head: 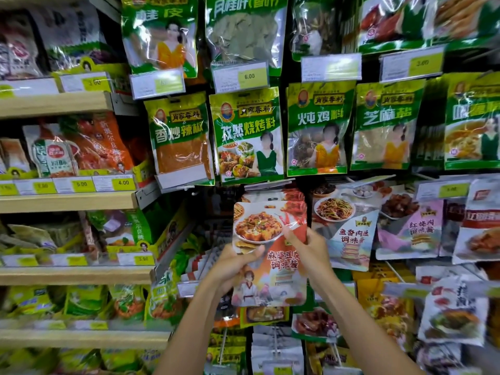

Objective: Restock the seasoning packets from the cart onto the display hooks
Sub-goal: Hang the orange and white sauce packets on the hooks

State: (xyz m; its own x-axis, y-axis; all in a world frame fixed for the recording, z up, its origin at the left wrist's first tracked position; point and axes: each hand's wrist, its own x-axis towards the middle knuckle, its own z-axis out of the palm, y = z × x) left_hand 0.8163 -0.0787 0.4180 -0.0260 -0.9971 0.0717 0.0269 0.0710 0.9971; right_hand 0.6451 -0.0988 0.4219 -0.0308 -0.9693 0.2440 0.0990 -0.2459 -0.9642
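A seasoning packet (270, 255) with a picture of a tofu dish and red chillies is held up in front of the hook wall. My left hand (234, 262) grips its left edge with the thumb across the front. My right hand (308, 250) pinches its right edge, fingers curled behind. Just behind the packet's top hang more packets of the same print (286, 196) on a display hook (267, 184). The cart is out of view.
Green spice packets (247, 136) hang in rows above, with price tags (240, 76). Pink sauce packets (349, 226) hang to the right, more packets below (273, 347). Wooden shelves (67, 201) with bagged goods fill the left side.
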